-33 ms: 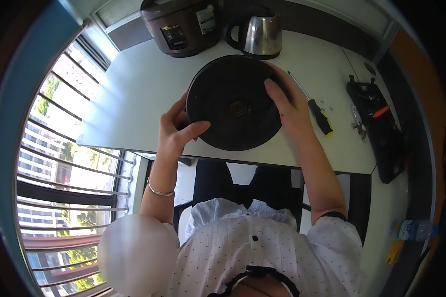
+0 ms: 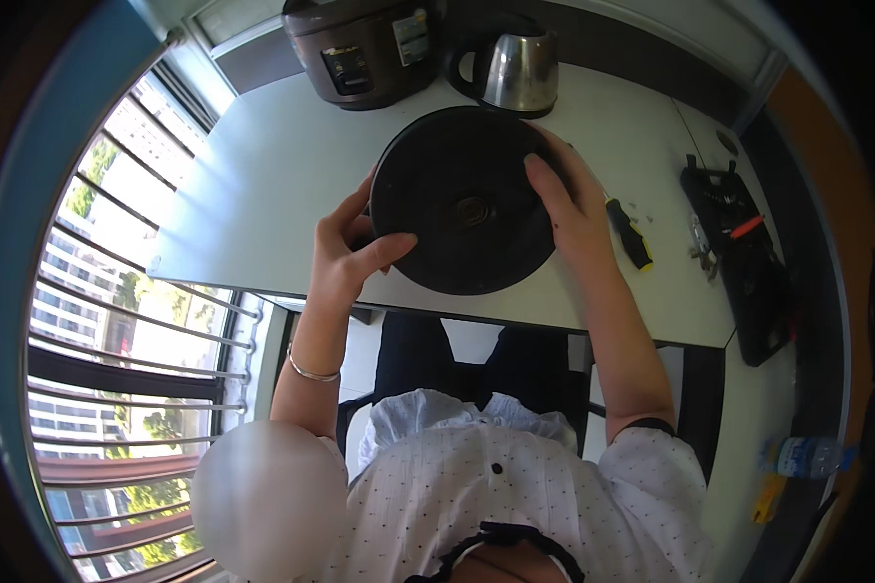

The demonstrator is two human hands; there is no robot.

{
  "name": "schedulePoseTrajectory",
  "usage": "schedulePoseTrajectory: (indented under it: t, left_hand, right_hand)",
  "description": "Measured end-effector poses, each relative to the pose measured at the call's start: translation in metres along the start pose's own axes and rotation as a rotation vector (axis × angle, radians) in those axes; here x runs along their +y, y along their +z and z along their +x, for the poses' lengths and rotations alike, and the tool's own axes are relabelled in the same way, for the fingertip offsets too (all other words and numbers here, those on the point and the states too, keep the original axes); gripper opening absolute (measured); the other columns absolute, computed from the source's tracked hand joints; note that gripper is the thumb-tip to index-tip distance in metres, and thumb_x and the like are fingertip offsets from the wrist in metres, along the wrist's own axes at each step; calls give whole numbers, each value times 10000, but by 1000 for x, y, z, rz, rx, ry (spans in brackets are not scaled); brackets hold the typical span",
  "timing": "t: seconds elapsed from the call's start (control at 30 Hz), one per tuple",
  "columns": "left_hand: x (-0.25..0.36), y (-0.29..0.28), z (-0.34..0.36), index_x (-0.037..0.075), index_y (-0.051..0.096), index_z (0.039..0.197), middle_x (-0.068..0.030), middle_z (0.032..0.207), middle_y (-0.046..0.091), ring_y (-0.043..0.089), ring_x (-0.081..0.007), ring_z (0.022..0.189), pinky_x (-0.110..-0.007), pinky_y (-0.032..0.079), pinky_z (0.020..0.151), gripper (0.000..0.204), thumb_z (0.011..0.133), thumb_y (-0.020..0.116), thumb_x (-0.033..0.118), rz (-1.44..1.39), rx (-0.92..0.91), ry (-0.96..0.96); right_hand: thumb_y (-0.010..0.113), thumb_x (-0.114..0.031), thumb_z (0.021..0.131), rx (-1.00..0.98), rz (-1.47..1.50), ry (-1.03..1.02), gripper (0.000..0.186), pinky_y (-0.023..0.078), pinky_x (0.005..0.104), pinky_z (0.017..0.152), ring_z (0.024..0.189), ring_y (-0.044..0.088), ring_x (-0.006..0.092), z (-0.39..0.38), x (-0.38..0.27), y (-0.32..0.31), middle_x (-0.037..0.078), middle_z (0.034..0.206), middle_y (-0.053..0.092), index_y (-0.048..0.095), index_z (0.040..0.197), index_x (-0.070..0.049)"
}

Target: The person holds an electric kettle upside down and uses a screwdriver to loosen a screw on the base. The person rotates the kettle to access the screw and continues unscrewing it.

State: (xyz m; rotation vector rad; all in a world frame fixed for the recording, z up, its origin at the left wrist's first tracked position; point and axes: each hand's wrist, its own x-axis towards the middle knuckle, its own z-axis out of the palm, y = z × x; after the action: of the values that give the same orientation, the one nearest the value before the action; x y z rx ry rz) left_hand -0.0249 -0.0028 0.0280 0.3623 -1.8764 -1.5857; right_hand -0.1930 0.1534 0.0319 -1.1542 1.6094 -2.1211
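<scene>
A large round black disc (image 2: 437, 248) is held up in front of me above the near edge of the table. A small round fitting (image 2: 472, 211) sits near the middle of its face. My left hand (image 2: 355, 243) grips the disc's left rim, thumb lying on the face and fingers bent behind it. On the right rim, my right hand (image 2: 566, 194) presses its thumb on the face, with the fingers wrapped round the far side. Whatever lies behind the disc is hidden. A screwdriver (image 2: 629, 233) with a black and yellow handle lies just right of my right hand.
At the table's back stand a dark rice cooker (image 2: 365, 58) and a steel kettle (image 2: 520, 73). A black tool case (image 2: 744, 253) lies on the right, with small metal pieces (image 2: 702, 248) beside it. A barred window (image 2: 146, 330) is at the left. A plastic bottle (image 2: 809, 457) is at lower right.
</scene>
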Motion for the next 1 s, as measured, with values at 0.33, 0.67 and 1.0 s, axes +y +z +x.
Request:
schedulePoseTrajectory:
  t: [0.33,0.67,1.0]
  left_hand:
    - [-10,-26,7,-67,474,1295,-59,576,586,496,-90,442,-194,362,436,782,622,737,232,-91,-73,-30]
    - [-18,-32,11,-86,452,1303,-57,540,558,482,-92,417,-202,325,417,819,630,756,268,-116,-96,1]
    - [-11,-32,9,-81,430,1323,-52,568,558,519,-100,489,-206,356,483,839,638,756,277,-72,-102,-41]
  right_hand:
    - [651,-246,855,164,-71,36,420,410,255,918,1018,563,165,3,-9,29,113,1096,614,583,1177,16]
    - [645,-232,874,222,-92,-27,406,457,225,816,890,602,138,4,-4,35,113,997,643,587,1128,78]
    - [673,-260,852,231,-156,-14,444,433,236,848,917,583,137,6,-4,32,108,999,640,585,1130,75]
